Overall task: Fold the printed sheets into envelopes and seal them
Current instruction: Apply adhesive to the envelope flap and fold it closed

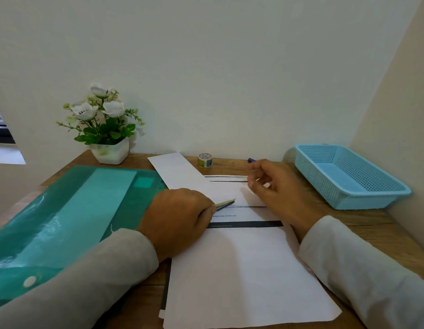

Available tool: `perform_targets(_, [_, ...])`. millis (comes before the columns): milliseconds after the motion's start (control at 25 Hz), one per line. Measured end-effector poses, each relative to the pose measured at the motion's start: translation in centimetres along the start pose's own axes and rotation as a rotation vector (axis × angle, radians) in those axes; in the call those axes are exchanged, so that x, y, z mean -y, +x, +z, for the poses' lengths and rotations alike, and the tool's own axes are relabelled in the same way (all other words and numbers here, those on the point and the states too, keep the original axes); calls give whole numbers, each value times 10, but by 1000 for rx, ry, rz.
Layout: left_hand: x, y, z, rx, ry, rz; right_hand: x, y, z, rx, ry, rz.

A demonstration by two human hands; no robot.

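Left hand [180,217] rests knuckles-up at the right edge of a translucent green plastic folder [63,222], its fingers curled round a thin pale-green pointed tool [224,203] whose tip points right, low over the paper. Behind the folder stands a white pot of white artificial flowers [106,129]. Just right of the hand, and partly under it, lies the white printed sheet with dark bars [242,269], flat on the wooden table [372,229] between both sleeves. A long white paper oblong [173,169] lies aslant across the sheet's far left corner, and a small roll of patterned tape [205,160] stands behind it. Right hand [277,186] is above the sheet's far edge, fingers loosely bent – blurred, so whether they pinch anything cannot be told. A blue pen [251,160] peeks out behind it. Farthest right sits a light-blue perforated plastic basket [348,176].
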State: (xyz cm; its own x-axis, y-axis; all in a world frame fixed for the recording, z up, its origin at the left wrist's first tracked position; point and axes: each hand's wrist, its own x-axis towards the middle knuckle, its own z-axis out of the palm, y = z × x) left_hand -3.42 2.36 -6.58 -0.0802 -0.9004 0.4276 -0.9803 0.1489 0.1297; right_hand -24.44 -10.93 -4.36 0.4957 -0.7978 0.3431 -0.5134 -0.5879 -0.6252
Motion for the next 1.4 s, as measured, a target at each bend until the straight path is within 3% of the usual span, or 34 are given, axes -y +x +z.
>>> perform_targets(80, [-1,0,-1,0,-4,-2,-7,1,-6,120,-244,3])
perform_targets(200, [-3,0,-2,2,27,23,-13,1,-5,267,-326,-47])
perform_targets(600, [-1,3,-1,93,38,5,-4,8,-14,282,-451,-12])
perform_targets(880, [-3,2,-3,102,19,-11,-11,16,-32,310,-215,46])
perform_targets(1160, [-4,4,-5,82,-21,-31,-4,22,-63,597,-366,213])
perform_targets(1400, [-5,5,-6,100,-25,-33,4,17,-34,618,-20,111])
